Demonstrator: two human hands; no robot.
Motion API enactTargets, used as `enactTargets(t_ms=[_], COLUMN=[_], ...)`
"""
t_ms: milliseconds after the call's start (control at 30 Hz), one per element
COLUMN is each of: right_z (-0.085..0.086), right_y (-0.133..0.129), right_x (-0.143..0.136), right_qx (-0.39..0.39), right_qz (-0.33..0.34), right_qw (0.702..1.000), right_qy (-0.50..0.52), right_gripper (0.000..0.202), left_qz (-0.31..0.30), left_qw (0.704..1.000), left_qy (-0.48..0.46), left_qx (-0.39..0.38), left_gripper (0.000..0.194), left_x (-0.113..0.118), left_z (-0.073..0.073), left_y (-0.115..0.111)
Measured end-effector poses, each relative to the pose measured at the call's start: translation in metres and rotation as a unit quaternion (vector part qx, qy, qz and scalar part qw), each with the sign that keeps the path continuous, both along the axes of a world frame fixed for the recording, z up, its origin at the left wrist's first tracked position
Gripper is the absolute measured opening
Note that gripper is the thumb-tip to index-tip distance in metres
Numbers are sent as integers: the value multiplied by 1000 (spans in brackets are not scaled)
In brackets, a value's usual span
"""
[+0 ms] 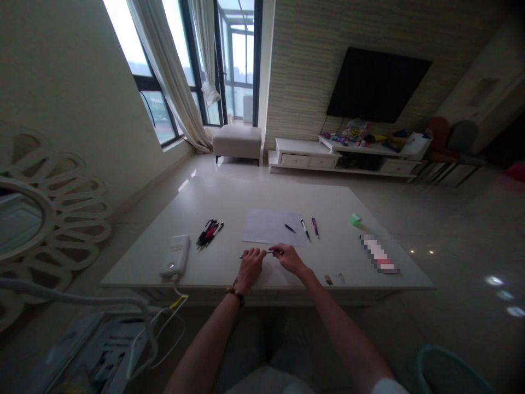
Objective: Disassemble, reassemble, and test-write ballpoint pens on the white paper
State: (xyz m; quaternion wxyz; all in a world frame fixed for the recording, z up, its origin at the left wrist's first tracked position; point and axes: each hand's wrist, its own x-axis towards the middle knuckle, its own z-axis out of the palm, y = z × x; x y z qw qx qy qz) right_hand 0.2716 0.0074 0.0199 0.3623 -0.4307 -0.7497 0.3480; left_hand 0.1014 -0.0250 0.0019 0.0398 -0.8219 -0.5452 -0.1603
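My left hand is closed around a slim pen, one end poking out on its left. My right hand pinches the same pen near its other end; that end is hidden by the fingers. Both hands are over the front of the white table, just short of a sheet of white paper. On the paper lies a short dark pen part. A white-and-black pen rests at the paper's right edge, with a pink-and-black pen beside it.
Left on the table are a pile of pens and a white power bank with a cable. Toward the right lie a green-and-white small item, a blurred pink packet and a small brownish piece.
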Motion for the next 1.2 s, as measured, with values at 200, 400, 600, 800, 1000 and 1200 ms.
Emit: enactTargets(t_ms=[200,400,600,800,1000,1200], right_z=[-1,-14,-31,-47,-44,-37], right_y=[9,55,97,101,105,116], right_x=[-2,39,58,61,61,58], right_qx=[-61,-22,68,48,55,61], right_qz=[40,-94,-302,-321,-283,-287], right_qw=[997,991,920,897,913,911], right_qy=[14,-89,-239,-299,-288,-290], right_gripper=[34,32,18,18,31,9], left_qz=[-13,17,30,33,35,36], left_qw=[1000,1000,999,999,999,999], left_qy=[-11,-19,-20,-22,-23,-19], left_qx=[-2,-6,-8,-6,-7,0], left_gripper=[19,20,21,19,19,20], left_x=[0,0,-1,1,1,-1], left_z=[0,-3,-5,-4,-4,-7], left_y=[0,1,1,1,1,1])
